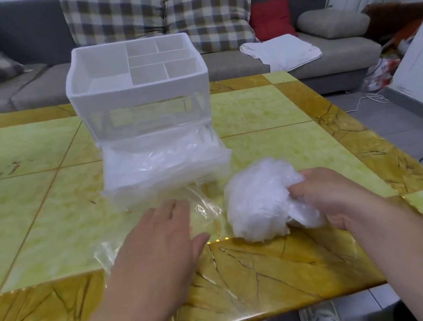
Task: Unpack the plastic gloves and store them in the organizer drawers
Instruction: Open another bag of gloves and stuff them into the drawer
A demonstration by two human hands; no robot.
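The left hand (161, 234) lies flat, fingers straight, on the clear bag (205, 209). The right hand (333, 199) clutches the wad of plastic gloves (257, 202) near the open drawer (163, 163). The wad looks light, slippery and squashy, so it is best squeezed whole.

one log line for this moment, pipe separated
left hand: open, over bag | right hand: grips glove wad | bottom drawer: pulled out, gloves inside
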